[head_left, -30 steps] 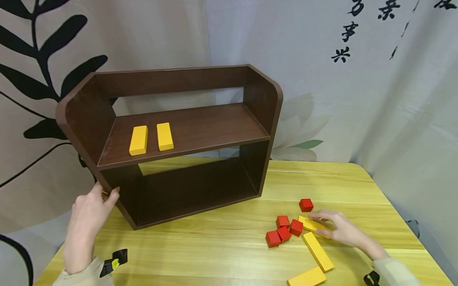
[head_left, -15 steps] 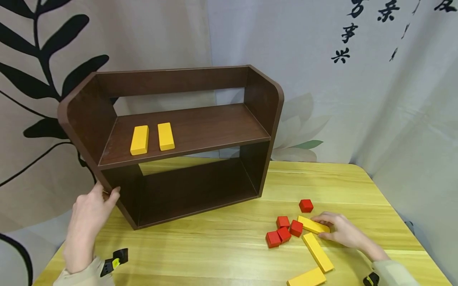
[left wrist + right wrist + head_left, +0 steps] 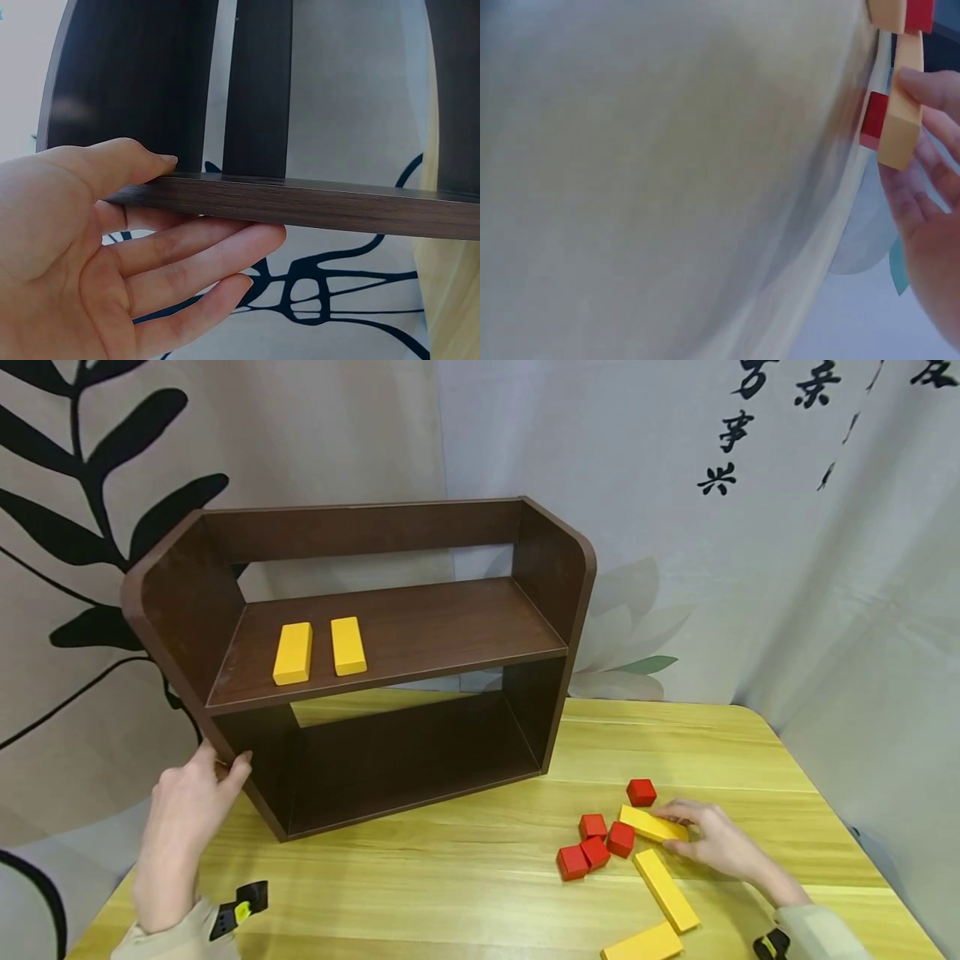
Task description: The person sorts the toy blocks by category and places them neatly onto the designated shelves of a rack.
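Observation:
A dark brown two-level shelf (image 3: pixel 390 635) stands on the yellow wooden table (image 3: pixel 450 877). My left hand (image 3: pixel 225 767) holds the lower front edge of its left side panel (image 3: pixel 300 202), thumb on one face and fingers on the other. Two yellow blocks (image 3: pixel 292 653) (image 3: pixel 348 646) lie on the upper board. At the right, my right hand (image 3: pixel 667 832) grips a long yellow block (image 3: pixel 645 823) among several red cubes (image 3: pixel 596 850). In the right wrist view the fingers (image 3: pixel 930 90) close around that block (image 3: pixel 898 127), with a red cube (image 3: pixel 873 118) behind it.
Two more long yellow blocks (image 3: pixel 666 888) (image 3: pixel 641 943) lie near the table's front right edge. One red cube (image 3: pixel 642 792) sits apart, farther back. A printed curtain (image 3: pixel 750 527) hangs behind the table. The shelf's lower compartment (image 3: pixel 405 752) holds nothing.
The right hand has closed around the long yellow block and nudged it slightly left, its left end a little higher. The left hand and shelf have stayed put.

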Available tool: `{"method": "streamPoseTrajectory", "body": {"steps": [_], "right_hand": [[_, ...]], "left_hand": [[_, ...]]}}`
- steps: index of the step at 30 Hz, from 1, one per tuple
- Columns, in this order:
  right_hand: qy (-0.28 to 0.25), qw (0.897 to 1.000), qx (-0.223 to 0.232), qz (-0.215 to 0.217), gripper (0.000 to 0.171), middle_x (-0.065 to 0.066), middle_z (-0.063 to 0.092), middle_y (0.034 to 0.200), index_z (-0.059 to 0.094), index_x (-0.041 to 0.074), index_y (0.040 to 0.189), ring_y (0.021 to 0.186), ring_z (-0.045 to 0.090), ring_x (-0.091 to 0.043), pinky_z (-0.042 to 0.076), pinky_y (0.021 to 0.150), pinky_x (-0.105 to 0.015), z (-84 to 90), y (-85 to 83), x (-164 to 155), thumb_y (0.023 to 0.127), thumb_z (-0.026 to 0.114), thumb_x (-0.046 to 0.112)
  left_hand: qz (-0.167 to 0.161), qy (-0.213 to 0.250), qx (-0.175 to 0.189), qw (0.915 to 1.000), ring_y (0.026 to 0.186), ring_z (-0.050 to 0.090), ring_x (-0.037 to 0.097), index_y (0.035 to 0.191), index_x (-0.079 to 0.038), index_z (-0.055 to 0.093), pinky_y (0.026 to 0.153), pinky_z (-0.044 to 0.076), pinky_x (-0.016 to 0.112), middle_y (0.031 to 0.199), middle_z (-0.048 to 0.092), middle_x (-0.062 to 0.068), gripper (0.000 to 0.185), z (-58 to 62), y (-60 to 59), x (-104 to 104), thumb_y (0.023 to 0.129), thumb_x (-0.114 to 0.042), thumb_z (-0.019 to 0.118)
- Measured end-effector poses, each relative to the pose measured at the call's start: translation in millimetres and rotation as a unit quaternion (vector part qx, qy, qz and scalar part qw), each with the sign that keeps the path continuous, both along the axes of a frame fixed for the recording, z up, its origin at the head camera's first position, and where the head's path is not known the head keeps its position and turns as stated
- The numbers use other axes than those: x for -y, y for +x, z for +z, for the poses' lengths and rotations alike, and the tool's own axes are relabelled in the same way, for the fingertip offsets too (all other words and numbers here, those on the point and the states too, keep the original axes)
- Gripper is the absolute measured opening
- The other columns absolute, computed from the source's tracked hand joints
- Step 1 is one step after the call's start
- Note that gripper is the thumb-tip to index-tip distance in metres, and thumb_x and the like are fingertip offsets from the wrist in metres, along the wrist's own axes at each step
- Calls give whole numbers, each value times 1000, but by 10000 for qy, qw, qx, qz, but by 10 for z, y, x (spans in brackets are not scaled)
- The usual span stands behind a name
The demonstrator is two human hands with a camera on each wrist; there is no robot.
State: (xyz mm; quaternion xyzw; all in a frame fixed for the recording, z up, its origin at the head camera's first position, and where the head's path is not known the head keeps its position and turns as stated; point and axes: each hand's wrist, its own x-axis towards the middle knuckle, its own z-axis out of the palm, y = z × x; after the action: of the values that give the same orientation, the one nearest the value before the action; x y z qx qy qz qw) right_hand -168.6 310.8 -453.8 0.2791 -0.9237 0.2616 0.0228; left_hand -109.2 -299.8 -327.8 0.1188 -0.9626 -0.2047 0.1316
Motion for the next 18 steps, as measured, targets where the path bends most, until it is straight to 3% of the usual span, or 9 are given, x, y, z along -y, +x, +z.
{"method": "streamPoseTrajectory", "body": {"steps": [5, 18], "right_hand": [[-51, 9997, -211, -121, 42, 1, 68, 105, 65, 10, 115, 90, 56, 1, 51, 75, -25, 46, -30, 54, 75, 77, 10], [-367, 9930, -1119, -71, 44, -1, 69, 103, 67, 9, 113, 88, 61, -7, 52, 73, -28, 289, -133, 233, 71, 79, 3]], "left_hand": [[-9, -1, -34, 10000, 51, 45, 23, 97, 5, 48, 45, 31, 31, 76, 58, 23, 37, 2, 1, 2, 98, -32, 45], [24, -6, -76, 10000, 49, 43, 21, 97, 6, 48, 43, 31, 31, 72, 56, 20, 35, -6, 6, -17, 97, -29, 47]]}}
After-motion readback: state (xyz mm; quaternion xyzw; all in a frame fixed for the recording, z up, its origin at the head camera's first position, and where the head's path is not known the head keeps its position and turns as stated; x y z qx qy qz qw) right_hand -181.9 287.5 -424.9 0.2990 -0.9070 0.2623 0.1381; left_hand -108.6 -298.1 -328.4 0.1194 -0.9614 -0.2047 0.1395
